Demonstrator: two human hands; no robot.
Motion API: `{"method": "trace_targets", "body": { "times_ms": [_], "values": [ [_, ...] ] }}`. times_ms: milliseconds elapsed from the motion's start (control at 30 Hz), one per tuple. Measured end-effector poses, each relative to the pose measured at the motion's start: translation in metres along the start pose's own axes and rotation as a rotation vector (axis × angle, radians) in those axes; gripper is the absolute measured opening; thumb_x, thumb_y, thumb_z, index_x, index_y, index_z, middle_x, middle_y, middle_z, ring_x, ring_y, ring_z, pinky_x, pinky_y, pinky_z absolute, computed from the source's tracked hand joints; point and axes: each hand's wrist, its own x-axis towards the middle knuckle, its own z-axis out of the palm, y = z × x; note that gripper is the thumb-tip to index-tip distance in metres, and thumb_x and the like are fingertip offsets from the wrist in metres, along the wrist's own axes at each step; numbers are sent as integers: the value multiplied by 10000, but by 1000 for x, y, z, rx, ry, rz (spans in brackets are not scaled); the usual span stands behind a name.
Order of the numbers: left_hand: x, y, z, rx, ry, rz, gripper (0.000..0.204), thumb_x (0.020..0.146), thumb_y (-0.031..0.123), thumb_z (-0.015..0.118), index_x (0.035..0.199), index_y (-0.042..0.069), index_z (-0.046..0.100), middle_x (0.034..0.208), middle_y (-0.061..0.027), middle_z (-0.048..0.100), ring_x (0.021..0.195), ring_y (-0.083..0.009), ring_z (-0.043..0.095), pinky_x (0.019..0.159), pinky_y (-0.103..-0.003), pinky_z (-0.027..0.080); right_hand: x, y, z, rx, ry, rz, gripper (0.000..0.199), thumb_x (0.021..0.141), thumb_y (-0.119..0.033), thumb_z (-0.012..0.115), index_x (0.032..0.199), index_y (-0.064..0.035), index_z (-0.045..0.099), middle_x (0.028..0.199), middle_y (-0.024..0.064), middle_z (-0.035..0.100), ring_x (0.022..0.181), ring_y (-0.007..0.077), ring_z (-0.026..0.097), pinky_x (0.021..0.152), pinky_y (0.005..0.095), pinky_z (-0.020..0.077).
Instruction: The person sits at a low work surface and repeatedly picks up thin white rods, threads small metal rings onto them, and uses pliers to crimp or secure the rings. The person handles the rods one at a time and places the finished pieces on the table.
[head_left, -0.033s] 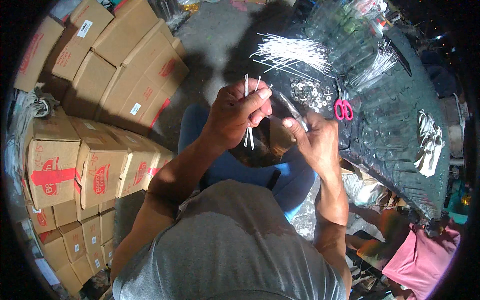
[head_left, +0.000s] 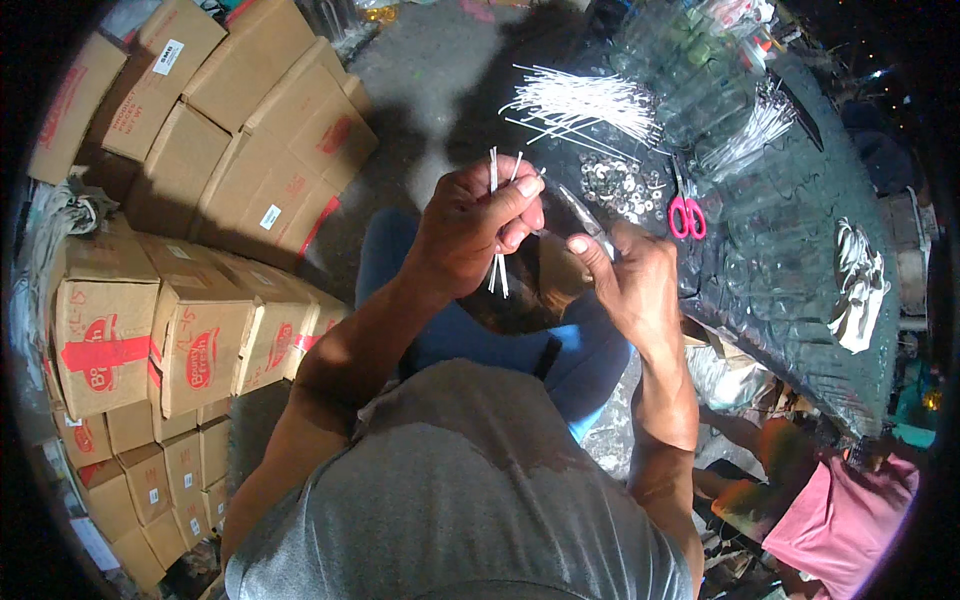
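My left hand (head_left: 468,225) is closed around several thin white wicks (head_left: 503,275), their ends sticking out above and below the fist. A tiny piece at its fingertips is too small to make out. Just to the right, my right hand (head_left: 640,285) grips a slim silvery metal tool (head_left: 578,210), thumb pressed along it; its exact kind is unclear. The tool's far end points up towards the left fingertips. Beyond the hands, a pile of white wicks (head_left: 585,105) lies on the dark table, with small metal washers (head_left: 620,188) scattered nearer me.
Pink-handled scissors (head_left: 686,216) lie right of the washers. Clear glass jars (head_left: 765,250) crowd the table (head_left: 840,190), with another wick bundle (head_left: 755,130) and a white cloth (head_left: 858,290). Cardboard boxes (head_left: 205,330) are stacked at left. A person in pink (head_left: 845,520) is at lower right.
Both hands keep almost the same place and grip. The person in pink at lower right has shifted slightly.
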Motion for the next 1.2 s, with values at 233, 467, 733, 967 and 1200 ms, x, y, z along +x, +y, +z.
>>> {"method": "trace_targets", "body": {
  "times_ms": [233,467,733,967,1200],
  "values": [
    [-3,1,0,86,-44,18,119,985,136,581,991,26,624,724,-46,625,542,-58,462,487,-232,364,-5,-5,1,-303,31,-145,383,894,-300,724,764,34,589,747,201,586,693,414,609,626,480,480],
    [-7,5,3,79,-73,2,130,980,122,568,903,28,612,713,-39,610,552,-56,458,505,-233,371,-1,-4,8,-283,105,-216,361,875,-299,740,810,30,607,767,185,595,717,399,623,637,464,494],
    [-13,7,12,121,-35,-2,194,972,189,532,825,67,567,707,-17,556,566,-69,429,523,-245,334,4,5,16,-187,121,-238,453,874,-376,743,708,-8,539,668,175,563,592,402,604,528,466,472],
    [-15,4,-8,451,-81,150,190,1007,180,525,957,26,624,749,-42,621,612,-75,509,567,-241,409,10,12,-2,-202,160,-171,449,871,-364,756,717,5,552,668,218,578,614,420,619,536,458,469],
    [-5,2,-33,1150,3,623,229,1013,189,531,1005,-12,639,836,-107,672,735,-201,649,676,-363,519,26,25,-29,-388,184,-97,341,902,-255,715,767,31,589,773,226,611,753,438,618,685,501,471]
  ]
}}
